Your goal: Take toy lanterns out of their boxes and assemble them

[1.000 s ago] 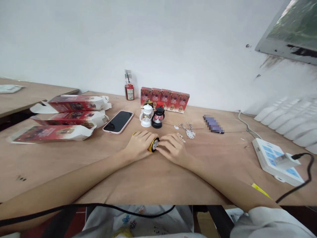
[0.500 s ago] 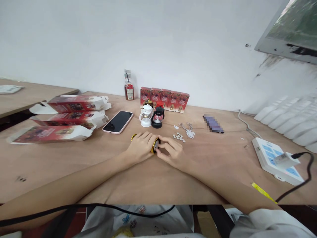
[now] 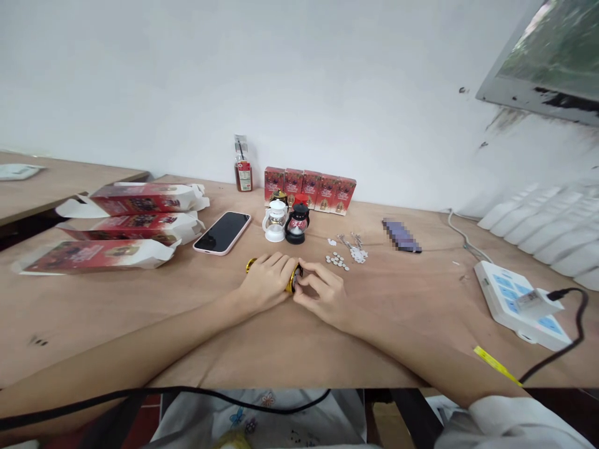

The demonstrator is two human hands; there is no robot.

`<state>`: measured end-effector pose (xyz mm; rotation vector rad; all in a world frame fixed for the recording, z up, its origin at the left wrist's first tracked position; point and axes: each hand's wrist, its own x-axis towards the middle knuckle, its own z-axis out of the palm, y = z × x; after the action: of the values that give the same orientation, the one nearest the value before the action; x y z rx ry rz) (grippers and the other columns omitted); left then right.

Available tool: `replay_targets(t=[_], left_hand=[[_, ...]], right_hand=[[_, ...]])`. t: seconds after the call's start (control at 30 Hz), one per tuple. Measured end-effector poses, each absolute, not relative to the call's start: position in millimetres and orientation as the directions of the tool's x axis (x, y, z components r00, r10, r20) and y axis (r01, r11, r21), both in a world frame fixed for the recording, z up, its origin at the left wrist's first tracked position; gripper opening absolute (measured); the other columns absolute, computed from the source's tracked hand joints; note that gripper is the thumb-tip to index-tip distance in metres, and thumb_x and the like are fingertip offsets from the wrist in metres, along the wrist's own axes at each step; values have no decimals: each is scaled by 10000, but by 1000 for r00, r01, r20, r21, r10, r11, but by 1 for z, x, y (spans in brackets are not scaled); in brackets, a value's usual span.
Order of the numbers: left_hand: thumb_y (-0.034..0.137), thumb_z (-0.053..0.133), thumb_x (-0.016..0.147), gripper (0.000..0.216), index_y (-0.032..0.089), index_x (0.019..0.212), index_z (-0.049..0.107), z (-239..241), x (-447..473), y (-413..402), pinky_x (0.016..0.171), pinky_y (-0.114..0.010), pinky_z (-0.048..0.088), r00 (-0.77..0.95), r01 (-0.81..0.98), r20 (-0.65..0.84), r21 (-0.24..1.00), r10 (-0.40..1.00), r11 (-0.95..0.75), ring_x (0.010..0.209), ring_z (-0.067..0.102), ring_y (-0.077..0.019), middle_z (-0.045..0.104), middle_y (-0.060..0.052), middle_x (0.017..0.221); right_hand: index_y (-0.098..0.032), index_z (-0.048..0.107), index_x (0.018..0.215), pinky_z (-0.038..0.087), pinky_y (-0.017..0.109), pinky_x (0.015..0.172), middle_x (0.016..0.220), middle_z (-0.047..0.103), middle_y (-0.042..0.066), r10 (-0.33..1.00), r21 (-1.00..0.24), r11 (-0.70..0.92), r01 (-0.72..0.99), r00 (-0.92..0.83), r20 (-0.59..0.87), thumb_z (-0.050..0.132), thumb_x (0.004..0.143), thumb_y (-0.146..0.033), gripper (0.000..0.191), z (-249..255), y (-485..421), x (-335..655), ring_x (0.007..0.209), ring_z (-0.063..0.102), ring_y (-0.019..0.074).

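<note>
Between the middle of the counter (image 3: 234,362) and its front edge, the left hand (image 3: 266,280) wraps its grip firmly around a gold-coloured piece (image 3: 291,283). The right hand (image 3: 327,296) bends its fingertips to the piece's right end; whether they pinch anything, I cannot tell. Toward the back edge stand a white lantern (image 3: 276,219) and a black lantern (image 3: 297,226).

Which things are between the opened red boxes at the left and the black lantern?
In the head view, a pink-edged phone lies nearer the opened red boxes; then a white lantern stands just beside the black lantern.
</note>
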<state>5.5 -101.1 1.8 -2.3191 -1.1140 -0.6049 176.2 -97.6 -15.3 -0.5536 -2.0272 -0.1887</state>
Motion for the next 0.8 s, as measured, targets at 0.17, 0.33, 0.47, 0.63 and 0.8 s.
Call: replay_targets(t=[0.17, 0.33, 0.47, 0.63, 0.8], left_hand=[[168, 466, 771, 162, 138, 902, 557, 0, 7, -102, 628, -322, 406, 553, 810, 599, -222, 579, -543, 731, 578, -219, 630, -83, 778], [184, 466, 771, 173, 134, 908, 559, 1, 7, -103, 625, -325, 414, 546, 808, 623, -216, 560, -548, 729, 578, -222, 634, -85, 782], [220, 490, 777, 170, 128, 906, 552, 3, 4, -102, 616, -322, 416, 552, 797, 624, -201, 553, -570, 726, 582, -226, 636, -86, 787], [280, 514, 795, 222, 122, 948, 548, 3, 0, -98, 630, -326, 432, 564, 787, 610, -195, 556, -585, 750, 594, -229, 645, -84, 821], [318, 539, 800, 235, 147, 962, 546, 5, -2, -97, 635, -304, 426, 546, 801, 599, -170, 585, -574, 764, 610, -220, 656, -75, 828]], right_hand=[[-196, 545, 682, 543, 265, 760, 1008, 673, 118, 331, -128, 880, 457, -396, 857, 539, 756, -100, 122, -15, -101, 174, 892, 670, 164], [-199, 537, 668, 542, 252, 759, 1025, 681, 111, 319, -135, 883, 449, -365, 874, 542, 745, -95, 130, -15, -101, 173, 874, 673, 156], [-204, 519, 643, 546, 239, 729, 1048, 686, 105, 328, -148, 886, 440, -367, 870, 538, 754, -97, 155, -14, -100, 174, 828, 677, 140], [-206, 531, 658, 544, 250, 732, 1080, 679, 103, 327, -130, 885, 447, -398, 857, 531, 776, -115, 149, -10, -97, 175, 833, 675, 134], [-224, 524, 638, 486, 372, 846, 932, 719, 11, 185, 28, 873, 488, -382, 906, 593, 725, -102, 165, -4, -92, 179, 992, 629, 203]])
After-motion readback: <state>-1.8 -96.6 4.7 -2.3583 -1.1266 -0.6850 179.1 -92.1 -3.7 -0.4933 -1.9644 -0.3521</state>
